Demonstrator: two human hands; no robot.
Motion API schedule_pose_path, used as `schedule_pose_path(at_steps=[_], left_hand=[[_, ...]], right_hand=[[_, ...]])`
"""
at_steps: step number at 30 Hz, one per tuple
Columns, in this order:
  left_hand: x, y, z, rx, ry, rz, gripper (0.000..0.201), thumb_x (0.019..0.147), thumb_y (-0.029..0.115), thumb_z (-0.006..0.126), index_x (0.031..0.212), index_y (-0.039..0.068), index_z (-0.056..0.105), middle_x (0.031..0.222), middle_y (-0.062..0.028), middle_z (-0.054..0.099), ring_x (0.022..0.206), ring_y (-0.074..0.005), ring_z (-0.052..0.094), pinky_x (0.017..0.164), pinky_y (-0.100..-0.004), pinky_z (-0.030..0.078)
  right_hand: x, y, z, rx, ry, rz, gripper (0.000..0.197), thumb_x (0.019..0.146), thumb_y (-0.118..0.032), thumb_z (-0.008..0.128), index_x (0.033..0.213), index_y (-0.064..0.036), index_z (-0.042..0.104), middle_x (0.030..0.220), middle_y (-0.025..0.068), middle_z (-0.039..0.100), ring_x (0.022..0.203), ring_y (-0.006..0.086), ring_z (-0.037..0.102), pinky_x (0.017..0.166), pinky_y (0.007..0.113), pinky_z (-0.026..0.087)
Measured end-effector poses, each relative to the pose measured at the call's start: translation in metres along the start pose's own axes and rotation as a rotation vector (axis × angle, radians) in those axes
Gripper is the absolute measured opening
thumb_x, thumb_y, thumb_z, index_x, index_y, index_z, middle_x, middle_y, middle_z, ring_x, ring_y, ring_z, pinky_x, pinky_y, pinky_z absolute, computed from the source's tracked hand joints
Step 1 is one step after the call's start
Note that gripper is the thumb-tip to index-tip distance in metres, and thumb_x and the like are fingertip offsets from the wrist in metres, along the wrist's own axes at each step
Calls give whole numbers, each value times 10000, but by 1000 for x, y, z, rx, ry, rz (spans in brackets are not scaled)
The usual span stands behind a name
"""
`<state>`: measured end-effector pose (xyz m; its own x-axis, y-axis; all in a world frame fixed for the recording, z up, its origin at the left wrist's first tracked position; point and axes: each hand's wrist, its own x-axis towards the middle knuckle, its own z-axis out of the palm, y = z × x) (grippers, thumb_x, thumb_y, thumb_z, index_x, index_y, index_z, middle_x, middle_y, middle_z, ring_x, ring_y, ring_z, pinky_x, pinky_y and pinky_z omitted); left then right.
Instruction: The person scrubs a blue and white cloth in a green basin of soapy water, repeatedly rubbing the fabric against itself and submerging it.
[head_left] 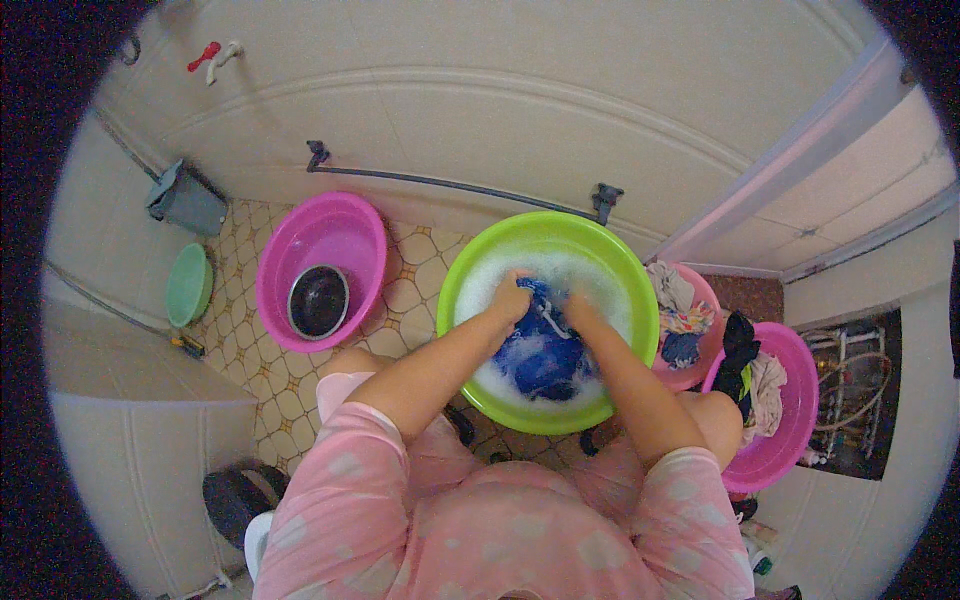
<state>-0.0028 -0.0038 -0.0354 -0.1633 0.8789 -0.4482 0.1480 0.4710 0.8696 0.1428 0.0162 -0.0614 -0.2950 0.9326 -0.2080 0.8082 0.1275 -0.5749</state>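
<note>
Wearing a pink, pale-spotted fabric top (505, 530); bending over a round lime-green plastic basin (520, 418). Pinching soaked dark-blue cloth (545, 365) amid its white suds (615, 290) with the bare left hand (513, 298); reaching the cloth's right side with the bare right hand (578, 310) (blurred; cannot tell whether spread or pinching). Visible farther left: round magenta plastic tub (320, 225); beyond, slim grey rail (430, 183).

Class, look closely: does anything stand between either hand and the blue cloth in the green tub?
Nothing solid visibly does. The left hand grips the blue cloth; the right hand is blurred beside it, so contact there is unclear. White foam lies around and partly on the cloth inside the green tub.
</note>
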Motion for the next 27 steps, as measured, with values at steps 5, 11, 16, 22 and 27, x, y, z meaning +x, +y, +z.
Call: schedule_pose_path(at_steps=[5,11,16,22,27], left_hand=[[-2,8,9,-550,-120,-216,366,777,222,553,1112,100,470,980,-124,549,848,-239,539,703,-384,458],[-20,28,-14,-848,-423,-421,408,786,453,532,988,99,521,854,-80,574,762,-191,552,679,-343,458],[-29,43,-18,-701,-345,-236,397,813,498,461,951,133,539,788,-54,578,692,-185,553,661,-354,454],[-53,58,-11,-758,-301,-421,409,820,504,449,915,117,540,772,-53,566,687,-184,543,657,-372,442],[-34,42,-4,-711,-185,-250,392,862,436,403,1003,93,531,897,-88,578,819,-207,553,702,-340,448]], right_hand=[[7,-16,-4,341,283,233,424,763,-293,564,1062,-3,482,1023,249,531,945,366,516,824,379,395],[-36,-81,-15,487,245,-78,353,782,-325,559,935,-10,523,937,197,564,858,366,547,761,393,424],[-57,-95,-29,202,265,-383,243,796,-267,543,925,-61,546,878,159,570,812,337,555,715,415,437],[-54,-100,-52,-11,99,-204,256,835,-281,469,929,-57,550,893,157,576,804,333,561,687,420,449],[-22,-55,-53,167,175,-131,330,858,-328,423,944,-31,536,959,203,557,867,354,537,709,430,433]])
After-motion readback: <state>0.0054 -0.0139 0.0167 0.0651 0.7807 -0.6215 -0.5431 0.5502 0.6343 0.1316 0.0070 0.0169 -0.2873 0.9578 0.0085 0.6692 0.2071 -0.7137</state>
